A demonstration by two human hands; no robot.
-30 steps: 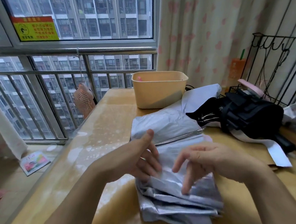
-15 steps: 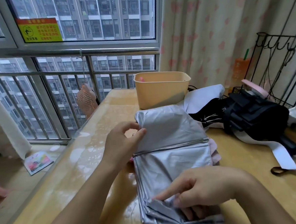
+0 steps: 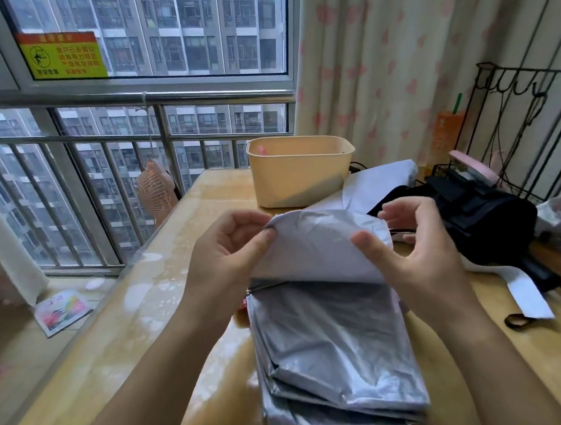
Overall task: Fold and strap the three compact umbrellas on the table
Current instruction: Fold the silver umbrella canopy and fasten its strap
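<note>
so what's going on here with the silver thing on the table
A person is folding a silver umbrella on the table. The left grip pinches the far left corner of one panel, and the right grip holds its right edge, thumb in front. The panel is lifted above the flat pleated stack. It isn't rolled or strapped yet. A black umbrella lies to the right, a beige bin at the far end.
</note>
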